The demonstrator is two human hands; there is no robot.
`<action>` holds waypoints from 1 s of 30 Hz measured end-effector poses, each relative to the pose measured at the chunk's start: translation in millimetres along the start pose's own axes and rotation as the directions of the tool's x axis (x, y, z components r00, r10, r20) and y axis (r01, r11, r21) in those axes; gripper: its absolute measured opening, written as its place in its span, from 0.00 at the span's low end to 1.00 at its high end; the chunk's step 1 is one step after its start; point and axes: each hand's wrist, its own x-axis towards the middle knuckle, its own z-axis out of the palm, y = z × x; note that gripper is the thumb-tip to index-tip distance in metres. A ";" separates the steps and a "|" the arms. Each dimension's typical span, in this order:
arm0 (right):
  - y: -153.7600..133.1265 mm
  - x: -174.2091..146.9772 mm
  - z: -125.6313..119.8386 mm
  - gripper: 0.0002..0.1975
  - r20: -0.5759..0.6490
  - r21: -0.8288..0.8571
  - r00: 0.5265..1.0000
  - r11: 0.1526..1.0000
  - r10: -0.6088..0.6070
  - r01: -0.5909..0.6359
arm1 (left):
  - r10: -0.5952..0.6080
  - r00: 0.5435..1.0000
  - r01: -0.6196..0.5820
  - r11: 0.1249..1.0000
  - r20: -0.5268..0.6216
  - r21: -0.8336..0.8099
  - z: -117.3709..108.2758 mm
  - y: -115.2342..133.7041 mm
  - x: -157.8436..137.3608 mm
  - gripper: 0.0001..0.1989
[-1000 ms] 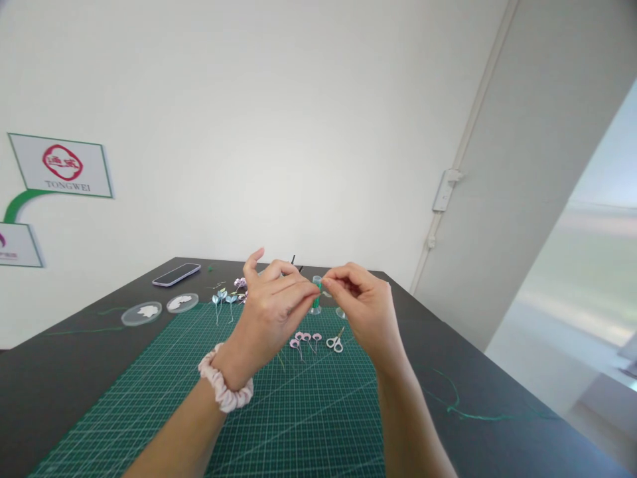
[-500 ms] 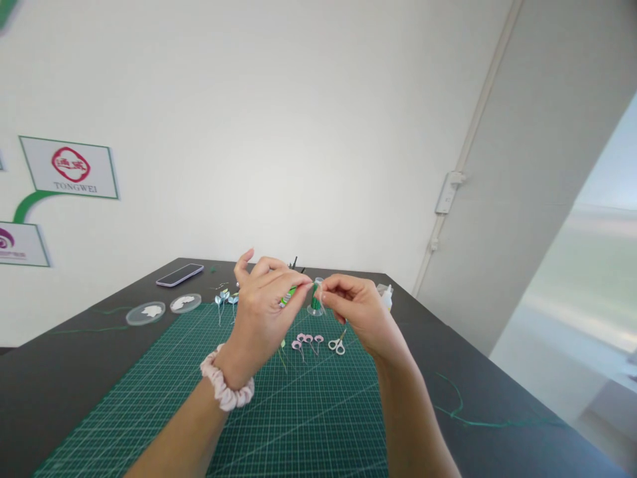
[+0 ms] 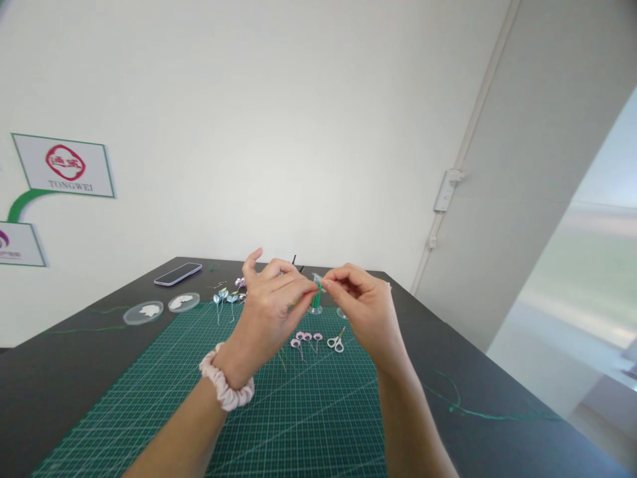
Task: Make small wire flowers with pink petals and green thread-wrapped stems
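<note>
My left hand (image 3: 273, 305), with a pale scrunchie (image 3: 226, 378) on its wrist, is raised over the mat with thumb and index finger pinched together. My right hand (image 3: 361, 305) pinches close beside it, the fingertips of both nearly meeting. Whatever lies between the fingertips is too small to name. Just behind them stands a spool of green thread (image 3: 317, 304), partly covered by the hands. Below lie several pink wire-stemmed flowers (image 3: 306, 337) and small white-handled scissors (image 3: 336, 342). A thin yellow-green stem (image 3: 281, 358) shows beside my left wrist.
A green cutting mat (image 3: 308, 411) covers the middle of the black table (image 3: 478, 372). To the left are blue wire-stemmed pieces (image 3: 223, 299), two shallow dishes (image 3: 128, 315) with white contents, and a phone (image 3: 178, 274). Green thread (image 3: 488, 416) trails on the right.
My right hand has moved slightly up and inward, bringing its fingertips closer to the left ones. My left hand has shifted slightly right. The pale strand seen at the right fingertips no longer shows clearly.
</note>
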 end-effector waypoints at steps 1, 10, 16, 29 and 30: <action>1.0 1.2 0.2 0.06 -0.009 0.006 1.000 1.000 0.008 -0.008 | 0.001 1.000 -0.001 1.000 0.004 -0.009 0.0 0.4 0.3 0.06; 12.4 7.9 -0.8 0.06 0.111 0.126 0.985 0.982 0.129 -0.143 | -0.035 0.998 0.035 0.999 -0.046 -0.006 -0.7 1.0 1.5 0.05; 9.3 5.0 -2.0 0.05 0.200 0.135 0.973 0.981 0.114 -0.143 | -0.058 0.994 0.061 0.998 -0.090 0.028 -0.4 -0.4 0.5 0.06; -0.3 -1.5 -4.6 0.06 0.052 0.035 0.998 0.999 0.031 -0.033 | -0.029 1.000 0.029 0.999 -0.008 0.018 -0.2 -1.9 -1.1 0.06; 0.2 -0.8 -4.5 0.06 0.042 0.039 0.999 0.999 0.029 -0.031 | -0.023 1.000 0.023 1.000 -0.002 0.012 -0.1 -1.7 -0.9 0.05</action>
